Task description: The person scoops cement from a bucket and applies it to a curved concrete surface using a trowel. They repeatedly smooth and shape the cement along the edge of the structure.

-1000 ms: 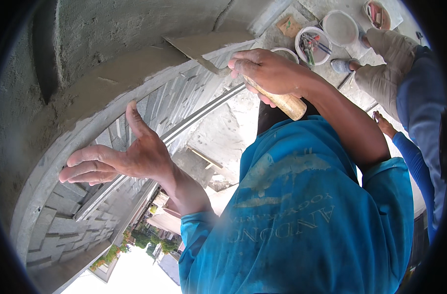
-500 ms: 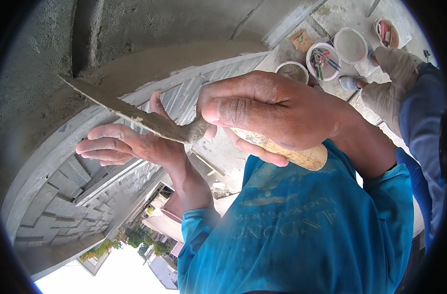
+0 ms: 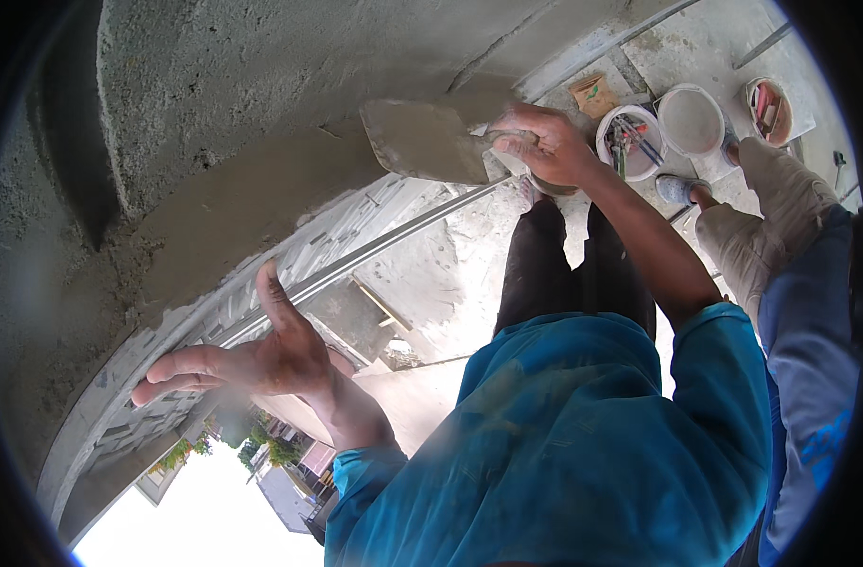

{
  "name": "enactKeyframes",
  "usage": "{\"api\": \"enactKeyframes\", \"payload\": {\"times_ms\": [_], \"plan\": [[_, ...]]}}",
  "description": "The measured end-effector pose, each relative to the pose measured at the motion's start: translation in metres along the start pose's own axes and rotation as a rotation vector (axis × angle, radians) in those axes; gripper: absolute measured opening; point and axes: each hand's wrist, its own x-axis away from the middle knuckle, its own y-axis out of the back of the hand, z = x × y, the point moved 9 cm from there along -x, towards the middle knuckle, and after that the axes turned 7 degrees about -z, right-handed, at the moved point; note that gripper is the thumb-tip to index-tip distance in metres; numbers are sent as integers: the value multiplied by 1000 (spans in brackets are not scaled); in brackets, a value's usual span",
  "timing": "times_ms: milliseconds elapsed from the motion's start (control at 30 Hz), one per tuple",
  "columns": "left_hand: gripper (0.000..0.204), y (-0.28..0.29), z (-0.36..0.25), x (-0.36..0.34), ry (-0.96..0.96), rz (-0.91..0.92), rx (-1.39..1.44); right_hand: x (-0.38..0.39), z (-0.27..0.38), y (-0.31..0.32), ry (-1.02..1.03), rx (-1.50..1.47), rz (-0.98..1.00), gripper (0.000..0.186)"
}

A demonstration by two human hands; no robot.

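Trowel: one, flat metal blade (image 3: 422, 144), which I find at the far middle, its face along a damp band of mortar (image 3: 252, 194); firm contact I cannot tell.
Right hand (image 3: 552, 149): fingers curled round the trowel's neck end, thumb along it; the handle is mostly hidden from me.
Left hand (image 3: 290, 364): at left, holding nothing; thumb raised well apart, fingers stretched out near the band's edge.
Wall (image 3: 261, 80): rough, grey, far left, beyond the band.
Buckets: far right, a white one (image 3: 603, 151) of tools, beside it a pale one (image 3: 693, 156) of grey matter.
Paper bag (image 3: 593, 95): brown, just left of these.
Co-worker: right, beige trousers (image 3: 767, 194), grey shoe (image 3: 675, 189).
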Motion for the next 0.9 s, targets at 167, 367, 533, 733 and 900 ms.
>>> {"api": "enactKeyframes", "payload": {"times_ms": [167,367,533,733,900], "plan": [[136,-1,4,3,38,63,-79,-30,-8,-30,191,-10,-6,28],[146,2,8,0,108,101,-151,-51,-6,-59,169,-67,140,31],[147,6,10,-2,205,99,-149,-48,-21,-65,197,-52,179,31],[136,3,5,-1,126,86,-115,4,-111,-39,-247,54,282,30],[131,4,-2,-1,43,34,-58,62,-95,-16,-375,76,261,31]]}}
